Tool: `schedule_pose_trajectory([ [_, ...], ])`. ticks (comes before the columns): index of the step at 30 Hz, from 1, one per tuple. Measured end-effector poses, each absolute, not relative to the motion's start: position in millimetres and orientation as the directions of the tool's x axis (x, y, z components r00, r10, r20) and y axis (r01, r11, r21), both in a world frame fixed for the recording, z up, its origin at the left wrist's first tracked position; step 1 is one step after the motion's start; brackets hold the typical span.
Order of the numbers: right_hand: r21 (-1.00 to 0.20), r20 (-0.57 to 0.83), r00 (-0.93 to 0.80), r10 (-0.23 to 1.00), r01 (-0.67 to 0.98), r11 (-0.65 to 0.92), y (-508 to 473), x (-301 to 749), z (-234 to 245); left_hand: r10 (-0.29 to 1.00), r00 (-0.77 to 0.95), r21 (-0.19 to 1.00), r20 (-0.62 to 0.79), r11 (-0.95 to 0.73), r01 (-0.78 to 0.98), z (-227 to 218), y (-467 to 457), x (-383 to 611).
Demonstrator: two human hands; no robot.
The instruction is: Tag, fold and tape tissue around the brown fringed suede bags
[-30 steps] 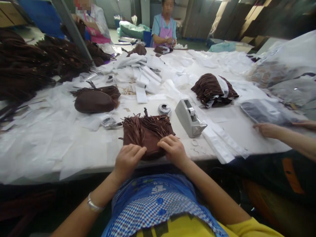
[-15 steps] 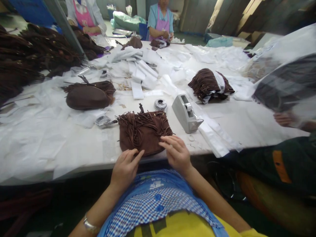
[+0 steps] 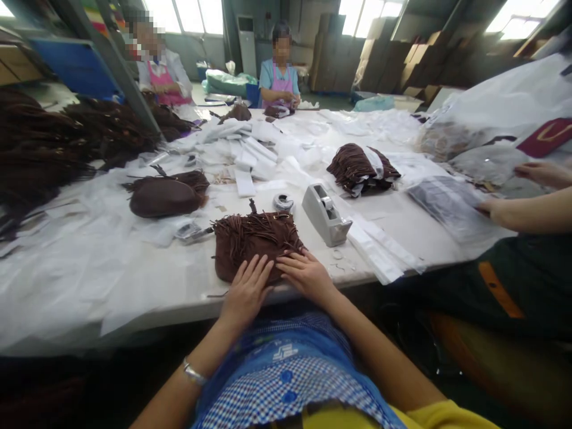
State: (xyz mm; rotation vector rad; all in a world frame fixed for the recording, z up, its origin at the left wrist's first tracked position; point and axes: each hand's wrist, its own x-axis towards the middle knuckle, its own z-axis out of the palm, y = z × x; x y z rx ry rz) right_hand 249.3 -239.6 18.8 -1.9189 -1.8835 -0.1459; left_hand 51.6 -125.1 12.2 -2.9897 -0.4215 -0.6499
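Note:
A brown fringed suede bag [image 3: 250, 238] lies flat at the near edge of the white table [image 3: 147, 286]. My left hand [image 3: 248, 289] rests on its lower edge with fingers stretched flat. My right hand [image 3: 306, 275] lies beside it on the bag's lower right corner, fingers also extended and pressing on the fringe. Neither hand holds anything.
A grey tape dispenser [image 3: 324, 214] and a tape roll [image 3: 283, 202] sit just beyond the bag. Another brown bag [image 3: 165, 196] lies to the left, a fringed pile [image 3: 360, 167] to the right. White wrapping sheets [image 3: 250, 149] cover the table. A co-worker's hands [image 3: 500, 208] handle plastic bags at right.
Both hands moved forward from the table edge and now lie flat on the bag's lower part. The view has tilted up. The co-worker at right lowered a plastic bag onto the table.

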Motion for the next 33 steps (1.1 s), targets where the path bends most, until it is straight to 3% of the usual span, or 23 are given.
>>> schedule_pose_trajectory([
  [3, -0.261, 0.423, 0.448, 0.788, 0.893, -0.367, -244, 257, 37, 0.328, 0.868, -0.002, 0.374, -0.935, 0.355, -2, -124, 49],
  [4, -0.274, 0.435, 0.499, 0.749, 0.866, -0.418, -241, 256, 42, 0.34, 0.863, -0.006, 0.375, -0.929, 0.369, -5, -126, 48],
  [6, -0.292, 0.448, 0.41, 0.795, 0.907, -0.303, -226, 244, 49, 0.344, 0.857, -0.013, 0.384, -0.926, 0.378, -9, -129, 47],
  [9, -0.278, 0.409, 0.005, 0.913, 0.953, 0.119, -188, 226, 48, 0.351, 0.847, 0.0, 0.4, -0.924, 0.383, -11, -131, 49],
  [11, -0.281, 0.336, -0.071, 0.939, 0.944, 0.172, -167, 229, 42, 0.352, 0.849, -0.004, 0.394, -0.923, 0.384, -10, -131, 50],
  [13, -0.29, 0.289, 0.151, 0.945, 0.955, -0.064, -158, 249, 38, 0.352, 0.856, -0.021, 0.379, -0.921, 0.389, -9, -131, 50],
  [15, -0.281, 0.286, 0.468, 0.836, 0.875, -0.394, -161, 273, 41, 0.355, 0.856, -0.031, 0.376, -0.918, 0.395, -8, -132, 50],
  [17, -0.257, 0.326, 0.6, 0.731, 0.8, -0.542, -168, 285, 48, 0.361, 0.852, -0.02, 0.378, -0.917, 0.398, -7, -133, 49],
  [19, -0.257, 0.379, 0.516, 0.768, 0.856, -0.448, -169, 278, 54, 0.364, 0.85, -0.001, 0.38, -0.919, 0.394, -4, -133, 47],
  [23, -0.323, 0.348, 0.178, 0.921, 0.944, -0.06, -150, 237, 42, 0.379, 0.848, 0.075, 0.371, -0.922, 0.38, 13, -128, 45],
  [27, -0.37, 0.254, 0.161, 0.954, 0.927, -0.058, -136, 224, 18, 0.487, 0.815, 0.153, 0.314, -0.873, 0.463, 34, -108, 59],
  [33, -0.389, 0.244, 0.255, 0.936, 0.909, -0.147, -138, 231, 15, 0.643, 0.716, 0.063, 0.271, -0.754, 0.654, 34, -64, 44],
])
